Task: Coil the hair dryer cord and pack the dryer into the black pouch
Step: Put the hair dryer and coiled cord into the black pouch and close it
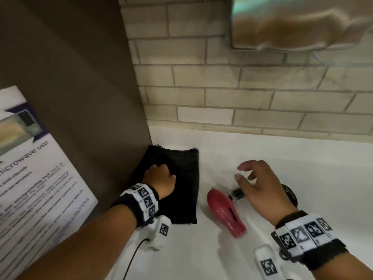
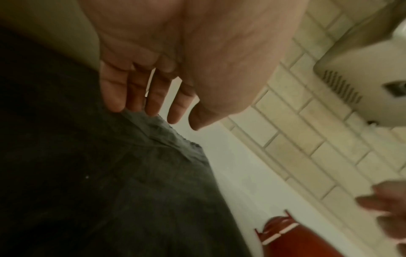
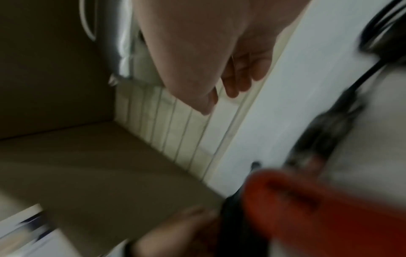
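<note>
Here, left hand (image 1: 160,179) flat on pouch (image 1: 181,178) — right hand (image 1: 260,186) open.

Head view high, downward; wrist views close (both catch red dryer (image 2: 307,240)).

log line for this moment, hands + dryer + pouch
left hand: rests on black pouch | right hand: open above counter, holds nothing | red hair dryer: lying on counter, outside pouch | cord: coil partly hidden

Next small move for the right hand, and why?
Probably lower the right hand onto the red hair dryer and take a grip on it: it hovers open just above, holding nothing, while the left hand already rests on the black pouch beside it.
</note>
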Action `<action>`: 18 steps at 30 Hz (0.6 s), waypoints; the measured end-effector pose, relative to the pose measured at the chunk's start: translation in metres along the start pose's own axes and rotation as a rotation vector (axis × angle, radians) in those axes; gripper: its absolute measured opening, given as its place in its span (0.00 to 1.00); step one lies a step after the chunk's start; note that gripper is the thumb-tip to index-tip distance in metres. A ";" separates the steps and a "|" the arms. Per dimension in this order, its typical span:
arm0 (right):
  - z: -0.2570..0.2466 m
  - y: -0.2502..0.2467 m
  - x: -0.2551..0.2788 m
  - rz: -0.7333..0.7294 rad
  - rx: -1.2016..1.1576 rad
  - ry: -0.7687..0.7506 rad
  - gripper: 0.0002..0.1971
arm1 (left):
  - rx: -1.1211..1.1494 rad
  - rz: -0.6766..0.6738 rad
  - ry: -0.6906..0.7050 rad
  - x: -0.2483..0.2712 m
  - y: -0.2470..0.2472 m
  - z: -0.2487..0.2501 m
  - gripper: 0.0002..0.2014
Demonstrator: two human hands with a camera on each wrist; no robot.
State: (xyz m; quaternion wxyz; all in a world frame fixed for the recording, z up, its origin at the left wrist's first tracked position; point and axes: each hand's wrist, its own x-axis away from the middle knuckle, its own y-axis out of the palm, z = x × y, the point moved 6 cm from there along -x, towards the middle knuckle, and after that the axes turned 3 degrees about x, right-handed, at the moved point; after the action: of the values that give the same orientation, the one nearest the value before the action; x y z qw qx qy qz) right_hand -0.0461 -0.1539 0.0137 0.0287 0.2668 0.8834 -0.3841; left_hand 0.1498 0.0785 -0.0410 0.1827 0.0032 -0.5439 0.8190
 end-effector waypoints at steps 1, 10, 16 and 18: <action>-0.016 0.012 0.003 -0.051 -0.015 -0.053 0.07 | -0.019 0.000 -0.038 -0.007 0.004 -0.002 0.19; -0.066 0.077 0.031 -0.322 -0.134 -0.293 0.03 | -0.037 0.032 -0.120 -0.050 0.020 -0.003 0.36; -0.057 0.071 0.025 -0.307 -0.126 -0.270 0.07 | -0.096 0.033 -0.006 -0.071 0.026 0.006 0.20; -0.054 0.066 0.021 -0.296 -0.129 -0.250 0.09 | -0.074 0.107 -0.002 -0.069 0.017 0.007 0.15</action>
State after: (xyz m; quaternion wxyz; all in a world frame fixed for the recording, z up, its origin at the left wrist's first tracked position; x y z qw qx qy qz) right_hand -0.0233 -0.0702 0.0029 0.0987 0.0821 0.9253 -0.3569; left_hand 0.2077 0.0459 -0.0669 0.1380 -0.0322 -0.5732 0.8071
